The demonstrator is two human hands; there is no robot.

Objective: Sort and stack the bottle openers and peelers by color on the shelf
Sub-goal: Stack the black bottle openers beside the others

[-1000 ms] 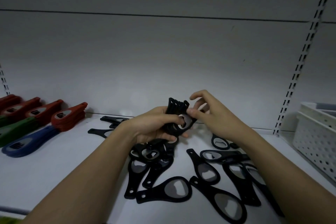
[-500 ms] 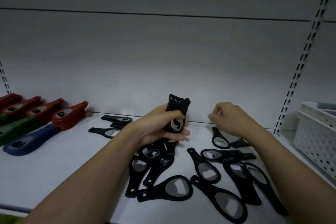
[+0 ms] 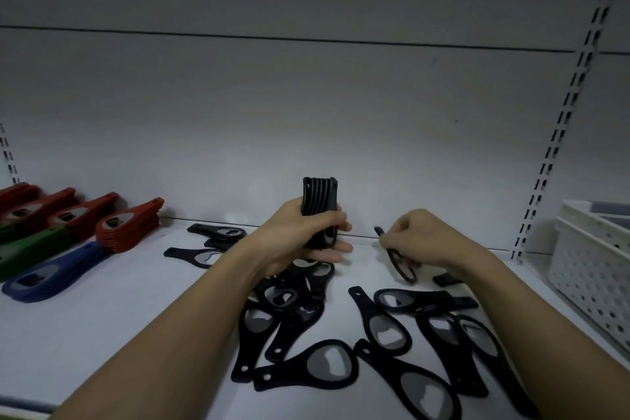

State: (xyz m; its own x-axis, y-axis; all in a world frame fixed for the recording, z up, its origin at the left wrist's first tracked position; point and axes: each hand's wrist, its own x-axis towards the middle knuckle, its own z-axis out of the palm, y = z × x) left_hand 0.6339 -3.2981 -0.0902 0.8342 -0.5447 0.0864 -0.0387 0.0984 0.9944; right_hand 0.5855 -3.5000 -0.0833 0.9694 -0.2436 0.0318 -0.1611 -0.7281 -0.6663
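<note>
The left hand (image 3: 300,235) gripped an upright stack (image 3: 319,204) of black openers above the shelf (image 3: 102,334); just to its right, the right hand (image 3: 426,239) pinched one opener (image 3: 402,262), handle tilted up toward the stack

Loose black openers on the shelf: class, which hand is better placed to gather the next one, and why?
The right hand: it already pinches one loose opener beside the scattered ones, while the left hand is full, gripping the upright black stack.

Left of the loose black openers (image 3: 327,365) you have bare shelf (image 3: 119,334); beyond it colored stacks (image 3: 129,228), and right, a white basket (image 3: 593,269), block you.
</note>
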